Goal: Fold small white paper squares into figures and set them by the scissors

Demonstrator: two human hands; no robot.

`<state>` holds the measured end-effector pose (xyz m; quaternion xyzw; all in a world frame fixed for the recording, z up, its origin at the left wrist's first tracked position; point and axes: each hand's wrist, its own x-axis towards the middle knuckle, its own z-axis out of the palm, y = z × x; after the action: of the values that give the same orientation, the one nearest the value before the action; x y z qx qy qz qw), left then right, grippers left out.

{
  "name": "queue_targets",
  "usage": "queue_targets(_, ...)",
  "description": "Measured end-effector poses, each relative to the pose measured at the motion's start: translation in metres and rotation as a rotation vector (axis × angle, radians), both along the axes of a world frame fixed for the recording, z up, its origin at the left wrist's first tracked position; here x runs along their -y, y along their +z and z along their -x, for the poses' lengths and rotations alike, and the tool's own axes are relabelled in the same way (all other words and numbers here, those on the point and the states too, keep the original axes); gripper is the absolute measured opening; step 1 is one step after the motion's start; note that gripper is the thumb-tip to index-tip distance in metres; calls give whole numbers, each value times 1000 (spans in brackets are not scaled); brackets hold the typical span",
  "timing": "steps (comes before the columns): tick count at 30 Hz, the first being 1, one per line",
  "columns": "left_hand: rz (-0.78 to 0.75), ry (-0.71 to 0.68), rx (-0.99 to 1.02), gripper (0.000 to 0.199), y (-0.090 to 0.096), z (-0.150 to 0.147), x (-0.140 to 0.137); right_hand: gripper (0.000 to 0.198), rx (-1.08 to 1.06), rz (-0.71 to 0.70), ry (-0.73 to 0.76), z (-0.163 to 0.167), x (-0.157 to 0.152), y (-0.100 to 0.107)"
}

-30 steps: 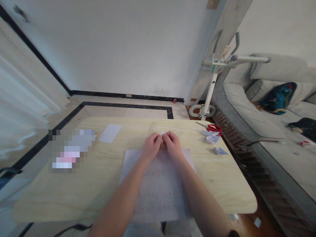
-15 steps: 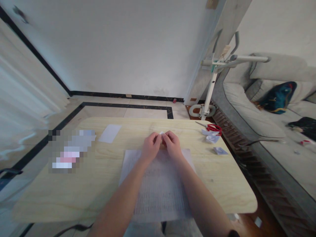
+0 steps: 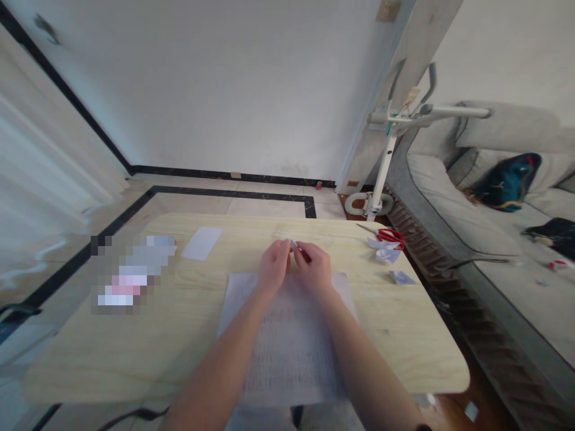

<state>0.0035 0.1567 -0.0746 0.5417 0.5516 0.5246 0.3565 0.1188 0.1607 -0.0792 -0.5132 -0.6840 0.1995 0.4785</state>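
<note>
Left hand (image 3: 275, 263) and right hand (image 3: 315, 266) pinched a small paper (image 3: 293, 244) in a narrow grip, apparently to steady it, beyond the marked sheet (image 3: 291, 359) at twelve o'clock; scissors (image 3: 389, 236) lay around two o'clock.

One camera, worn on my head. Looks forward and down from above the near side of the table (image 3: 404, 335). Wide take: curtain (image 3: 36, 149) left, wall (image 3: 233, 90) far, sofa (image 3: 453, 197) right. My left hand (image 3: 273, 263) and right hand (image 3: 315, 266) sit mid-view, small; fine detail there probably too far off to read well.
</note>
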Motion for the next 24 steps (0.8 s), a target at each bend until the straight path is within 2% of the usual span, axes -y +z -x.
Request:
queue_targets(4, -32, 24, -17, 30, -1, 1, -2, 24, 174, -27, 28, 1, 4, 1)
queue_targets(7, -37, 23, -40, 26, -4, 2, -5, 25, 158, -3, 33, 2, 4, 0)
queue_targets(13, -4, -61, -108, 26, -5, 1, -4, 35, -137, 59, 1, 0, -2, -3)
queue_targets(18, -33, -96, -111, 30, -4, 0, 0, 15, -393, 197, 25, -2, -6, -4)
queue_targets(21, -66, -101, -150, 31, -5, 2, 0, 22, -465, 253, 91, -1, -7, -3)
queue_targets(24, -72, -139, -175, 29, -6, 2, -1, 22, -452, 269, 96, 0, -8, -3)
